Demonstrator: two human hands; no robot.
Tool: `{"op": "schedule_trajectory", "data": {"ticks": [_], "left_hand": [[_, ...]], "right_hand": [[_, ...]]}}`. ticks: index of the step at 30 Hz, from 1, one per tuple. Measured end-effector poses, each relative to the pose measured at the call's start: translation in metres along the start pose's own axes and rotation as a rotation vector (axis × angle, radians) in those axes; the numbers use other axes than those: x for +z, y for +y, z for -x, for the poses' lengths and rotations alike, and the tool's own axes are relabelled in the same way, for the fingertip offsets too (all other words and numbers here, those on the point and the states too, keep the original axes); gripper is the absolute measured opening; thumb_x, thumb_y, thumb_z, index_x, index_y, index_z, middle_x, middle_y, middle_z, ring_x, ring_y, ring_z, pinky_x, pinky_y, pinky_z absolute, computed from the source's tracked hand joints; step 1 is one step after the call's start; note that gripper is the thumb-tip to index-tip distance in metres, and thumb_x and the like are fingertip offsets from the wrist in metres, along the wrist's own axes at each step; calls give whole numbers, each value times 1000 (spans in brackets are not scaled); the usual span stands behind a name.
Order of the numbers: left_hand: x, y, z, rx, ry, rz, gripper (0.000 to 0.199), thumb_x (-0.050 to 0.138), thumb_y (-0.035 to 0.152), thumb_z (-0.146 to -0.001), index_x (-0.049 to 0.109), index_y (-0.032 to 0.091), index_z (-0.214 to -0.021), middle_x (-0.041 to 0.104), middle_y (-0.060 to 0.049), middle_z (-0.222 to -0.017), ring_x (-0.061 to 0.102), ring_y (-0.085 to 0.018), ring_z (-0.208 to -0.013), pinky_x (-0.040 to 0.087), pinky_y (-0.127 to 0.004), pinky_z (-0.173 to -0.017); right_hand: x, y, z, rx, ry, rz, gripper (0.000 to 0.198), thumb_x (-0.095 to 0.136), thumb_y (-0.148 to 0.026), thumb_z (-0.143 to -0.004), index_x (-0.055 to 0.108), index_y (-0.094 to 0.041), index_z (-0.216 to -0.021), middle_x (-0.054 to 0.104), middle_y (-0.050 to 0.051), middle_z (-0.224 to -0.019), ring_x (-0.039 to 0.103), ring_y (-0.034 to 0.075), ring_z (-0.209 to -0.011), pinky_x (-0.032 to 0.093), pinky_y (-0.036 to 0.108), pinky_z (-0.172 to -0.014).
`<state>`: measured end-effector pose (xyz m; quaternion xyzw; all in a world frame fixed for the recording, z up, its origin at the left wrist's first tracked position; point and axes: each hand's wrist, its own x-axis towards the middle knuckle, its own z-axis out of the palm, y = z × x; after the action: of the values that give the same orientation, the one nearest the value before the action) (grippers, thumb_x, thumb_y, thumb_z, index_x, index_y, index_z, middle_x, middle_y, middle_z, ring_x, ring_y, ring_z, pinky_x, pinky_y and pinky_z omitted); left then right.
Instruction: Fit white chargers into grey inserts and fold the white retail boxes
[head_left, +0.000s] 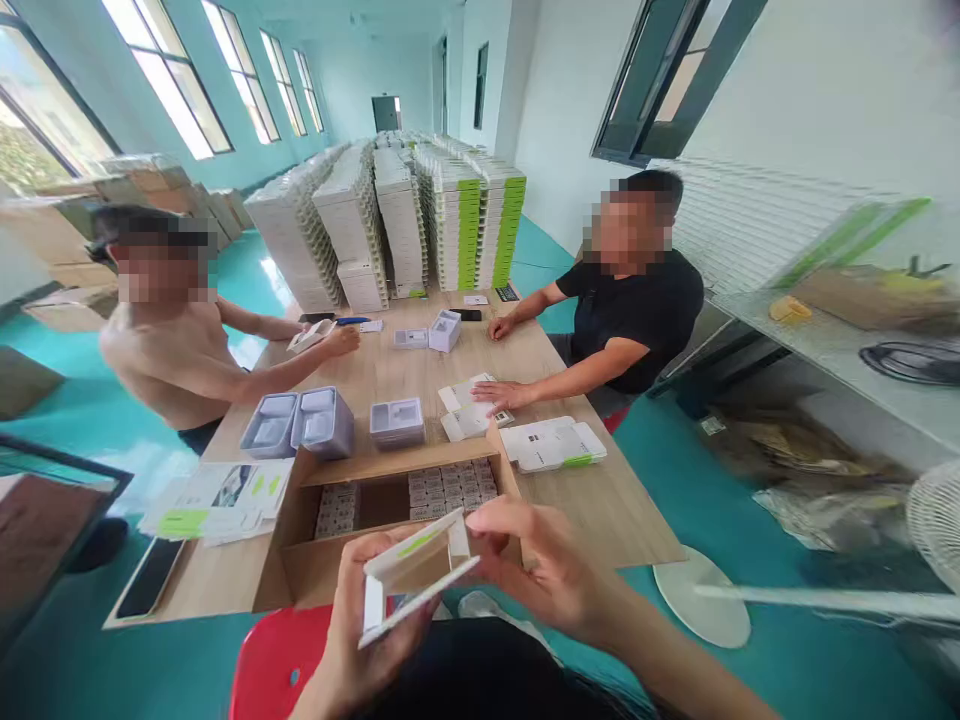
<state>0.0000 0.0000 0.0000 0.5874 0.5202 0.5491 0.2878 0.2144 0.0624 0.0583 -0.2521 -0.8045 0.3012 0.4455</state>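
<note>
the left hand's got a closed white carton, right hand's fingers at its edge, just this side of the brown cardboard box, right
Not quite: the white carton is open, not closed; the head view looks into its hollow. The left hand does hold it, with the right hand at its edge, before the brown cardboard box.

Bright daylight enters through the left-hand windows (pixel 174 78), glaring on the teal floor (pixel 154 445); wide-angle stretch skews and softens the edges.

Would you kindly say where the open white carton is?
In the head view, the open white carton is low, left of centre, between the left hand and right hand, in front of the brown cardboard box.
</note>
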Motion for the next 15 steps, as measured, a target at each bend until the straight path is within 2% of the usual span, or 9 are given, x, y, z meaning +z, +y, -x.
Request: {"op": "schedule_trajectory", "data": {"ticks": [4,6,7,9,12,15], "left_hand": [[-11,4,-9,148,-204,-82,37,71,37,-89,54,30,-122,79,-3,-106,78,-18,-90,63,-25,-77],[-15,9,-16,266,-298,-135,38,72,33,-88,57,29,-122,80,-6,-107,79,-21,-92,64,-26,-78],[-16,11,-19,305,-316,-153,38,73,33,-87,58,28,-122,81,-7,-106,80,-22,-92,64,-26,-79],[-19,12,-22,311,-310,-153,37,73,32,-85,60,28,-119,81,-7,-104,80,-22,-90,64,-26,-78],[-21,5,-17,185,-267,-108,38,73,27,-83,59,29,-119,81,-3,-99,79,-19,-81,63,-22,-69],[-21,-7,-7,100,-230,-82,36,72,25,-83,62,27,-118,80,-3,-100,77,-19,-82,62,-23,-70]], "right_hand": [[-27,-11,-17,-68,-456,266,14,54,-34,-104,62,-24,-111,73,-2,-81,64,13,-66,41,25,-60],[-31,-17,-25,-73,-697,472,13,59,-30,-101,67,-23,-108,73,-3,-74,62,14,-59,35,28,-53],[-31,-19,-28,-87,-763,562,11,60,-26,-99,68,-23,-106,71,-3,-69,60,15,-55,32,29,-51],[-27,-21,-31,-173,-769,669,15,54,-15,-99,67,-21,-100,66,-4,-62,54,14,-50,29,31,-49],[-21,-19,-30,-367,-582,663,29,39,-8,-102,64,-18,-91,61,-3,-62,48,13,-50,31,30,-50],[-20,-15,-27,-435,-454,630,39,29,-9,-106,61,-18,-86,57,-2,-61,46,14,-52,34,29,-52]]}}
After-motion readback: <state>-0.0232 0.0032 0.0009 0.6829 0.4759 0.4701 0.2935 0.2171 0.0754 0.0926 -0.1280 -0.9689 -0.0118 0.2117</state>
